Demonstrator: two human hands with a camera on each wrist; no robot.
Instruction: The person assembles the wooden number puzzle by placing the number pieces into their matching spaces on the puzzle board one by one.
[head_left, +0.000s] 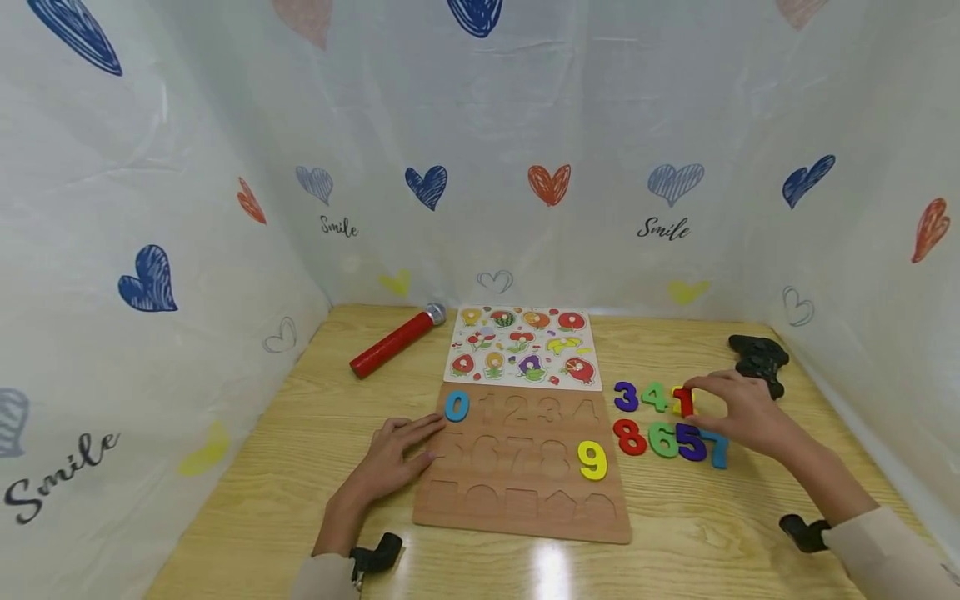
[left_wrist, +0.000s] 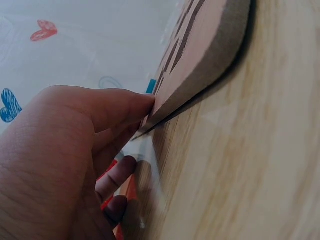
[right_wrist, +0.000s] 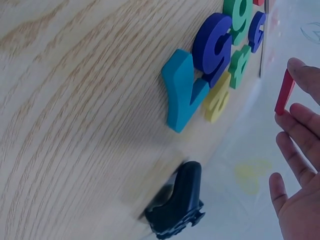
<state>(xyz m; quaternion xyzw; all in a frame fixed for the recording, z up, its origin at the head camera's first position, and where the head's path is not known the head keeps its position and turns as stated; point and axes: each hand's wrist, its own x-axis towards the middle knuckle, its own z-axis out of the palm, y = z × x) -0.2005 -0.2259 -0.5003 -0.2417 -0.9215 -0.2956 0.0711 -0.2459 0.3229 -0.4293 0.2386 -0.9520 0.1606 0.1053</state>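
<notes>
My right hand [head_left: 738, 410] pinches a red number 1 [right_wrist: 285, 92] between thumb and fingertip, held up off the table. Behind it in the head view is a yellow number 2 [right_wrist: 217, 97], partly covered. My left hand [head_left: 393, 462] rests its fingertips and thumb at the left edge of a wooden number puzzle board [head_left: 525, 508]. On the board, a blue 0 [head_left: 457, 406] lies at the top left and a yellow 9 [head_left: 592, 461] at the right of the second row. Beside my right hand lie a blue 7 [right_wrist: 182, 95] and a purple 5 [head_left: 690, 442].
A purple 3 [head_left: 626, 396], green 4 [head_left: 655, 397], red 8 [head_left: 630, 437] and green 6 [head_left: 663, 439] lie right of the board. Beyond it sits a fruit puzzle board [head_left: 506, 367]. A red microphone [head_left: 393, 343] lies back left, a black game controller [head_left: 759, 360] back right.
</notes>
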